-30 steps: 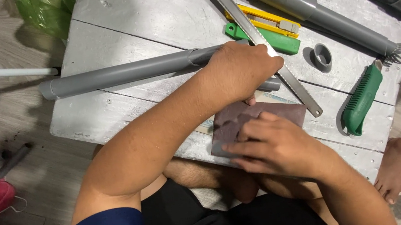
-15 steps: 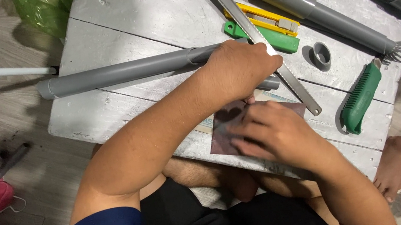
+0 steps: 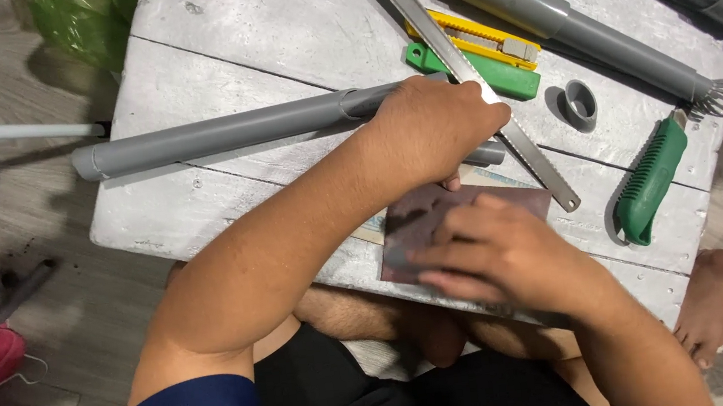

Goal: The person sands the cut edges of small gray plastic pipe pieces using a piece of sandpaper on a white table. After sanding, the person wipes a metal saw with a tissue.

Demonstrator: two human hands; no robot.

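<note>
The left hand was clamped over the grey pipe, which lay across the white plank table with its long end running out past the table's left edge, while the right hand pressed flat, fingers spread, on a brownish sheet of sandpaper at the near edge, close under the pipe's end. From where I stood, the job looked like smoothing that end, and doing it well seemed to depend on the left hand pinning the pipe so it could not roll, and on the right keeping the sheet flat and its pressure even. A hacksaw blade lay just beyond the left knuckles, toothed edge close by, so I would have kept the rubbing short. A green and yellow utility knife sat further back.
</note>
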